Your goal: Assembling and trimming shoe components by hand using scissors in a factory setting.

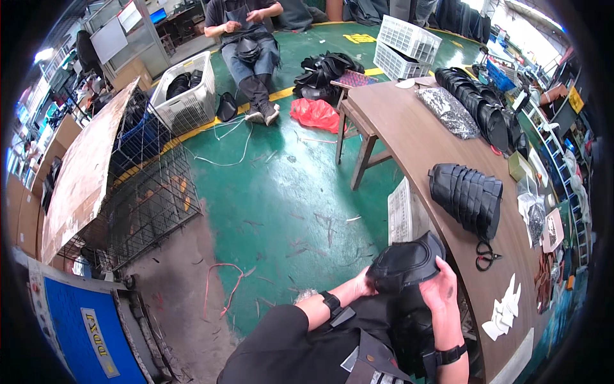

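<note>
Above my lap I hold a black leather shoe upper (406, 264), its rounded end toward the left. My left hand (366, 283) grips its left edge, with the fingers partly hidden behind it. My right hand (440, 288) is closed on the right end, thumb along the edge. More black leather (412, 329) lies in my lap beneath it. To the right on the brown table (400, 121) stands a row of nested black uppers (465, 195). Black-handled scissors (486, 256) lie just nearer than that row.
White gloves (504, 310) lie on the near table. Farther along are a clear bag of small dark parts (448, 112) and another row of uppers (476, 102). A white crate (400, 214) stands beside the table. Ahead, a seated person (246, 45) works near a red bag (314, 115).
</note>
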